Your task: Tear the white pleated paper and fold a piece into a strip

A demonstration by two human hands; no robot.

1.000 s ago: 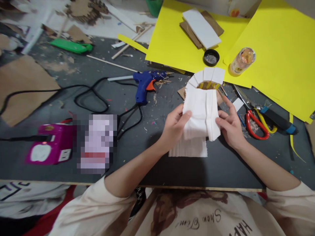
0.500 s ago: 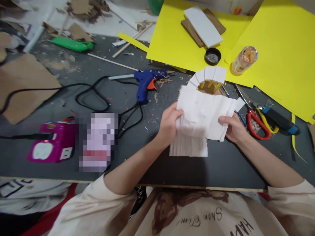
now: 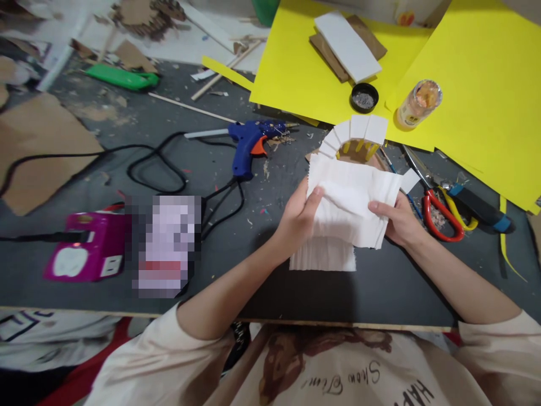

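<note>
My left hand (image 3: 299, 219) and my right hand (image 3: 396, 221) both pinch a pleated white sheet (image 3: 351, 198), thumbs on top, holding it spread between them above the dark table (image 3: 236, 265). Under it lies a second white ridged piece (image 3: 323, 256) flat on the table. Just beyond the sheet stands a curved cardboard piece with white tabs and yellow strips (image 3: 357, 135).
A blue glue gun (image 3: 249, 141) with a black cord lies to the left, a magenta power strip (image 3: 87, 254) further left. Red and yellow-handled scissors (image 3: 442, 206) lie at the right. Yellow paper sheets (image 3: 473, 79), a glue bottle (image 3: 418, 104), a black cap (image 3: 363, 98) and a green cutter (image 3: 122, 77) sit behind.
The folded white sheet has been opened out wider between my hands, and my right hand has slid outward to its right edge.
</note>
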